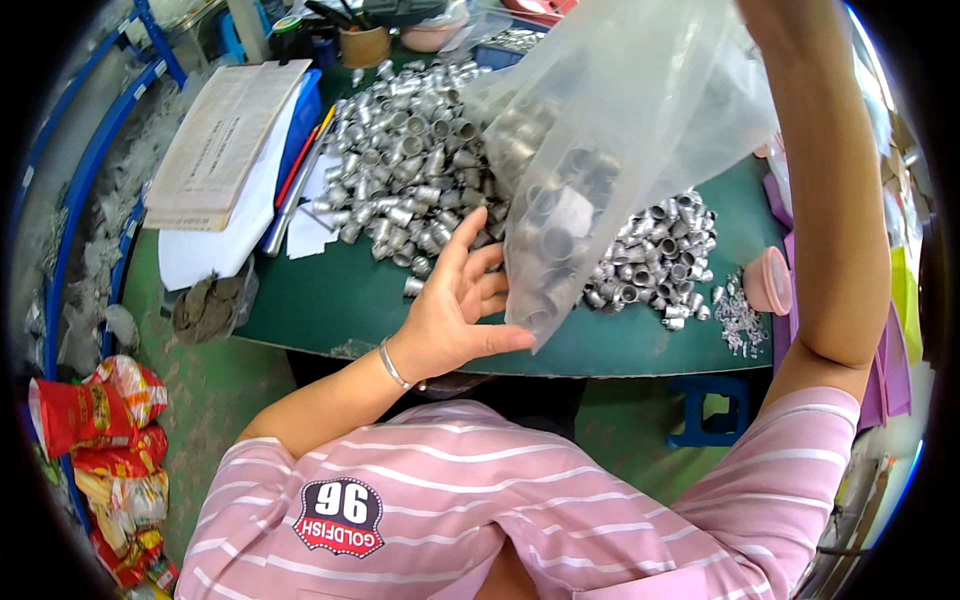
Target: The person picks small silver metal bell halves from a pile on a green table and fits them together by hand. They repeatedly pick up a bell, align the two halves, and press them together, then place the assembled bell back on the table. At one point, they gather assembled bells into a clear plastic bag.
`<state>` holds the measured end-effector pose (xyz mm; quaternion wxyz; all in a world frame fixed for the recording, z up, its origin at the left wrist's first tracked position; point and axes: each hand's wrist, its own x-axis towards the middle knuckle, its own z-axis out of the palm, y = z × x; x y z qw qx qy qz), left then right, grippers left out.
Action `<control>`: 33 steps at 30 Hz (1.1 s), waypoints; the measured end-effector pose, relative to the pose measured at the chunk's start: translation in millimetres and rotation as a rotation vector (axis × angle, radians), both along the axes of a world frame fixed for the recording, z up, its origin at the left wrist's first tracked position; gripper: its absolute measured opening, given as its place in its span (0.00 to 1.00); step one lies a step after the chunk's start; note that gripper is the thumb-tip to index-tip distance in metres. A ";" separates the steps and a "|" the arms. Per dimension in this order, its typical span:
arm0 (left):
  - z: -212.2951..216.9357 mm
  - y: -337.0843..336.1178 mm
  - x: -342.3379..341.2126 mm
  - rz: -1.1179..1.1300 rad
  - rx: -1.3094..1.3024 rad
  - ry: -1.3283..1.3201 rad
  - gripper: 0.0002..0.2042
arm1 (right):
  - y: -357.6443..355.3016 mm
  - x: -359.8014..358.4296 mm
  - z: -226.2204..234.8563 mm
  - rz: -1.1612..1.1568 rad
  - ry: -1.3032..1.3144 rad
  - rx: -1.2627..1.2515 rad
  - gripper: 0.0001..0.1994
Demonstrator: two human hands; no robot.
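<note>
A large translucent plastic bag (640, 110) hangs slanted over the table, with several silvery metal cup-shaped fittings (560, 240) gathered in its lower part. My left hand (455, 300) is open beside the bag's bottom corner, fingers spread and thumb tip against the plastic. My right arm is raised along the right side. At the top edge the right hand (775, 12) is mostly cut off, its fingers out of sight; the bag stretches up to it, held high there. Behind the bag and my left hand lies a big loose pile of the same metal fittings (400, 150).
A second heap of fittings (660, 260) lies on the green table (330, 310) at right, near a pink cup (767, 281) and small clear pieces (738, 318). Papers (225, 150) and pens (300, 180) lie at left. A blue stool (712, 412) stands below the table edge.
</note>
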<state>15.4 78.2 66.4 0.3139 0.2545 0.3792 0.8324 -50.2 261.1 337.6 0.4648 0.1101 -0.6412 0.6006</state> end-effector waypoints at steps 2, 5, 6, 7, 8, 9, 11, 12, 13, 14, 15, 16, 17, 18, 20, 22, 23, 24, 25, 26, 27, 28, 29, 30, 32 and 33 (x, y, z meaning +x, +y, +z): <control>-7.8 -8.2 0.9 -0.017 0.035 -0.151 0.60 | -5.6 5.4 -17.1 0.098 -0.098 0.020 0.09; -19.7 -16.3 2.5 0.113 -0.174 -0.158 0.57 | -20.0 13.8 -40.2 0.217 -0.091 0.170 0.10; -21.0 -15.7 2.3 0.140 -0.238 -0.135 0.57 | -24.8 17.3 -43.7 0.216 -0.105 0.208 0.10; -21.2 -12.0 1.2 0.165 -0.304 -0.112 0.56 | -27.9 19.9 -46.4 0.217 -0.132 0.231 0.10; -22.2 -9.6 0.9 0.197 -0.366 -0.088 0.55 | -31.0 22.5 -48.3 0.222 -0.161 0.252 0.10; -23.9 -9.5 1.6 0.221 -0.367 -0.111 0.51 | -34.8 25.6 -52.7 0.230 -0.192 0.274 0.10; -26.7 -7.5 1.8 0.260 -0.363 -0.151 0.44 | -38.1 31.9 -56.7 0.240 -0.249 0.306 0.10; -27.7 -5.9 0.8 0.276 -0.357 -0.167 0.40 | -39.6 34.9 -58.2 0.237 -0.274 0.320 0.10; -29.3 -5.7 -0.9 0.264 -0.338 -0.191 0.41 | -40.2 37.6 -59.1 0.236 -0.300 0.336 0.10; -31.5 -7.9 -2.5 0.258 -0.321 -0.215 0.41 | -42.6 40.2 -59.3 0.242 -0.321 0.345 0.10; -33.9 -9.3 -3.1 0.251 -0.303 -0.239 0.41 | -43.5 43.0 -61.2 0.247 -0.336 0.352 0.10; -37.0 -9.6 -2.6 0.260 -0.268 -0.291 0.39 | -45.9 45.1 -63.1 0.250 -0.354 0.357 0.10; -40.5 -10.0 -1.9 0.269 -0.233 -0.344 0.37 | -47.7 45.1 -62.8 0.253 -0.371 0.363 0.10; -42.0 -8.9 -1.8 0.265 -0.198 -0.393 0.36 | -47.1 46.8 -62.0 0.242 -0.389 0.365 0.10; -40.0 -8.2 -0.8 0.241 -0.164 -0.425 0.34 | -45.8 49.5 -60.5 0.224 -0.414 0.373 0.10; -38.5 -9.9 -1.2 0.237 -0.138 -0.437 0.33 | -48.2 49.9 -58.0 0.225 -0.449 0.376 0.10; -37.5 -9.8 -1.4 0.232 -0.128 -0.435 0.33 | -47.0 48.3 -55.7 0.222 -0.459 0.377 0.11; -36.5 -9.8 -1.4 0.228 -0.118 -0.432 0.32 | -47.6 48.4 -55.7 0.221 -0.473 0.378 0.11; -35.4 -10.1 -0.9 0.229 -0.128 -0.434 0.33 | -48.2 48.0 -55.5 0.221 -0.485 0.379 0.11; -33.8 -9.8 -0.9 0.226 -0.137 -0.433 0.33 | -48.0 47.5 -54.1 0.216 -0.496 0.381 0.11; -32.6 -9.8 -0.9 0.223 -0.146 -0.432 0.33 | -47.9 46.4 -52.7 0.210 -0.506 0.380 0.11; -32.3 -9.7 -0.7 0.225 -0.148 -0.423 0.33 | -48.4 45.9 -51.5 0.203 -0.519 0.382 0.11; -32.8 -8.8 -0.5 0.230 -0.149 -0.412 0.34 | -49.1 45.3 -51.4 0.200 -0.529 0.379 0.12; -32.6 -8.2 -0.5 0.236 -0.150 -0.402 0.34 | -49.3 43.4 -50.6 0.196 -0.541 0.372 0.12; -31.3 -7.2 0.1 0.242 -0.135 -0.395 0.34 | -49.5 41.7 -50.5 0.190 -0.571 0.351 0.12; -31.1 -6.6 0.5 0.245 -0.126 -0.394 0.35 | -47.7 39.6 -52.7 0.192 -0.579 0.339 0.12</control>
